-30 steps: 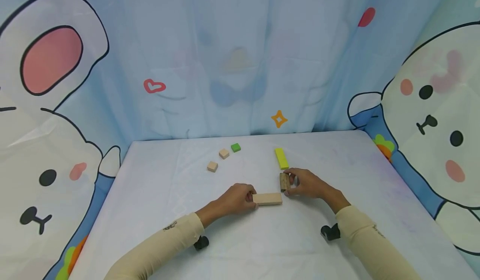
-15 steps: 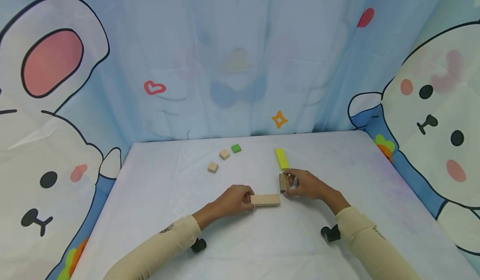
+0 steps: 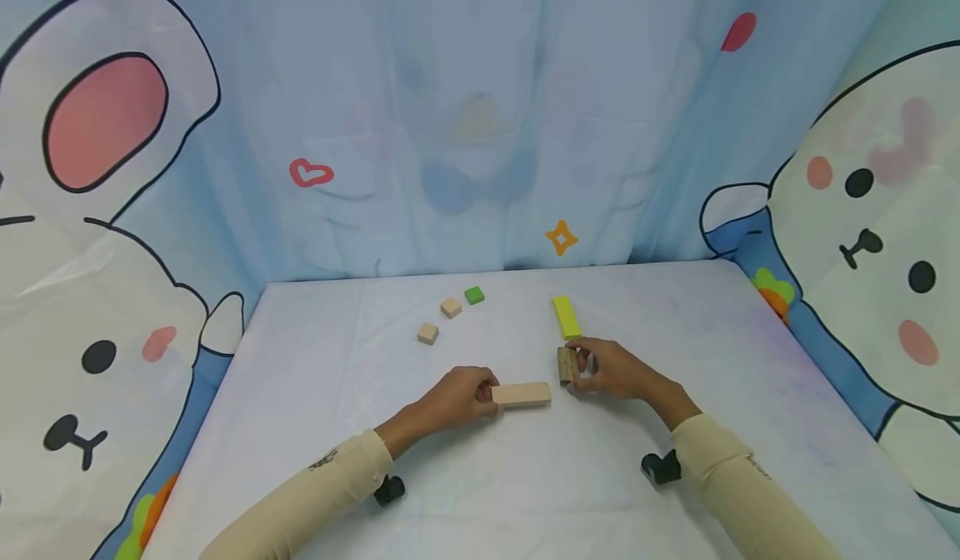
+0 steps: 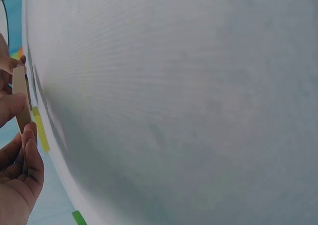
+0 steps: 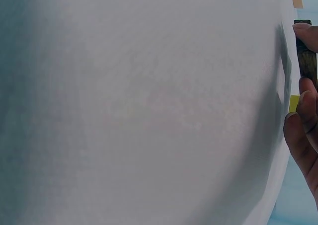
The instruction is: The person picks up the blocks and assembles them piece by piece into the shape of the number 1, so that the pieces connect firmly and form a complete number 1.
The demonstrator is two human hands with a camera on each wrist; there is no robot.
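Note:
My left hand point(image 3: 457, 396) pinches one end of a long plain wooden block point(image 3: 522, 394), which points to the right. In the left wrist view the thumb and fingertips grip the same block point(image 4: 21, 98) near its lower end. To the right, my right hand point(image 3: 611, 368) pinches a short dark brown wooden block point(image 3: 567, 366) between thumb and fingers, its long side running front to back. The right wrist view shows this dark, grained block point(image 5: 306, 56) between thumb and fingers at the right edge. A small gap separates the two held blocks.
A yellow block point(image 3: 566, 317) lies just behind the right hand. Farther left on the white table point(image 3: 322, 352) are two small plain wooden blocks point(image 3: 427, 333) and a small green block point(image 3: 474, 295). A patterned curtain point(image 3: 465, 127) hangs behind the table's far edge.
My left hand has drawn a little to the left with the plain wooden block, widening the gap to the dark one. The right hand has stayed nearly still.

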